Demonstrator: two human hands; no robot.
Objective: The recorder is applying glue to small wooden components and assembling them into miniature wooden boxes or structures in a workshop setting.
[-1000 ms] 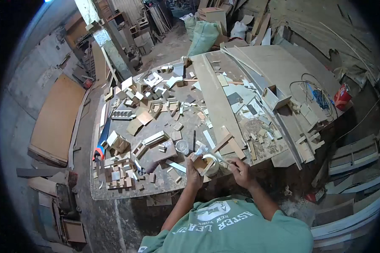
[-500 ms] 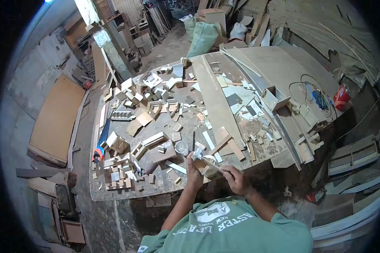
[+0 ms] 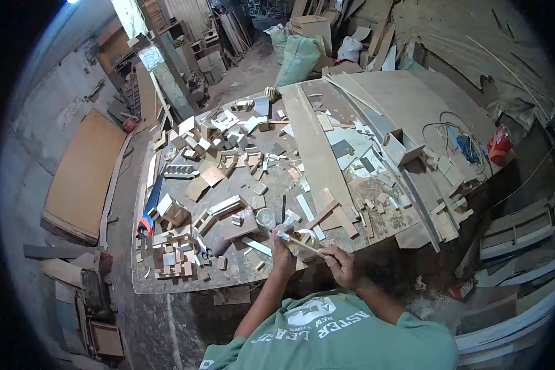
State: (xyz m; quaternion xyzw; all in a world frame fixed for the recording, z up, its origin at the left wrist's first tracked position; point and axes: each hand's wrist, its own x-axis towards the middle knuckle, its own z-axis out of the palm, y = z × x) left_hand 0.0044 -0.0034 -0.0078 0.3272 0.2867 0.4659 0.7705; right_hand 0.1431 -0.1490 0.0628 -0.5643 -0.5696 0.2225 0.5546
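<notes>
Pinches one end of a thin, pale stick (image 3: 306,246) in the right grip (image 3: 345,266), closed between thumb and fingers. Slants leftward from there, above or across a round, pale container (image 3: 315,238) at the near edge of the table (image 3: 229,189), toward the left grip (image 3: 282,254). Curled on that side, next to a bluish-white bit (image 3: 285,228); too small to tell as held or merely touched. Likely to handle as light and fairly stiff, perhaps wooden, with a little spring along the length. Best taken near the right-hand end, clear of the container, using a relaxed pinch. Possibly slick toward the far end; probably not fragile, but liable to snap if levered hard.
</notes>
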